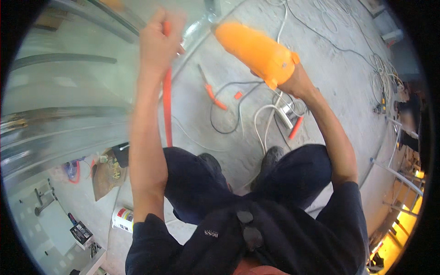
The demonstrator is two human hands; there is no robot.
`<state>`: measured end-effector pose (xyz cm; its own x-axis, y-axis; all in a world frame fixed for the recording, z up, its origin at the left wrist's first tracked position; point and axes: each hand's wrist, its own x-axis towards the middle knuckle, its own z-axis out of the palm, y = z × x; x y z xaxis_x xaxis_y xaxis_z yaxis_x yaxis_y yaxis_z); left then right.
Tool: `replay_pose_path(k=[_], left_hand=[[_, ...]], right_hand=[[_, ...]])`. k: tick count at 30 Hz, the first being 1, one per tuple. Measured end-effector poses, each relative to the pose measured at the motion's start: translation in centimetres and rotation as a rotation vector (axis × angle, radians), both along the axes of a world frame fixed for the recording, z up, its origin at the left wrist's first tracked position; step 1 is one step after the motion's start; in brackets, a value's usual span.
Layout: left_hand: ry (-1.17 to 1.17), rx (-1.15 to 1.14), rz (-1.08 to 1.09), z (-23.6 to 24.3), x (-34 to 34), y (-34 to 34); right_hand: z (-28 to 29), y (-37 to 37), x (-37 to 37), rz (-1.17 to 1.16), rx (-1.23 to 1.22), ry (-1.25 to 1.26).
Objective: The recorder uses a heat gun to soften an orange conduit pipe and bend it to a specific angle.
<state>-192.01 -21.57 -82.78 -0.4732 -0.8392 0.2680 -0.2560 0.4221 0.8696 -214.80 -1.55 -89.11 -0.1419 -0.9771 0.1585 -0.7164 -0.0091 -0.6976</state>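
Observation:
My left hand [158,39], slightly blurred, is closed around the upper part of an orange-red strip [167,110]. The strip hangs down past my forearm toward my left knee. In my right hand [295,85] is an orange power tool [252,50] with a long rounded body; its dark nose points up and left toward my left hand. Its grip is mostly hidden by the body and my fingers. Below the tool on the floor lie a tool with an orange handle [215,97], a small orange piece [238,95] and a short orange-red tube [296,128].
Loose cables [224,133] loop on the grey floor before my feet, with more coils [382,73] at the far right. Large glossy panels [68,87] fill the left side. A white tub [123,218] and brown bag [107,176] stand left; a metal frame [396,176] is at right.

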Motion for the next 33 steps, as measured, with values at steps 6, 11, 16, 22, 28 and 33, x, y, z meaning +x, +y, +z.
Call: replay_pose_path(k=[6,11,16,22,28,33], left_hand=[[0.207,0.194,-0.145,-4.2,0.8,-0.7],[0.202,0.410,-0.208,-8.2,1.8,-2.5],[0.175,0.529,-0.204,-8.2,1.7,-2.2],[0.135,0.622,-0.167,-7.7,1.9,-1.3],[0.158,0.725,-0.232,-7.5,2.5,-1.1],[0.211,0.747,-0.240,-8.8,2.8,-1.4]], right_hand=[[1.7,0.3,1.0,-0.014,0.016,-0.111],[-0.6,0.2,-0.8,0.080,-0.191,0.086],[0.2,0.2,-0.6,0.181,-0.349,0.106],[2.9,0.1,1.4,0.231,-0.187,-0.087],[2.4,0.3,1.2,0.236,-0.192,-0.068],[2.2,0.1,1.3,0.269,-0.244,-0.043]])
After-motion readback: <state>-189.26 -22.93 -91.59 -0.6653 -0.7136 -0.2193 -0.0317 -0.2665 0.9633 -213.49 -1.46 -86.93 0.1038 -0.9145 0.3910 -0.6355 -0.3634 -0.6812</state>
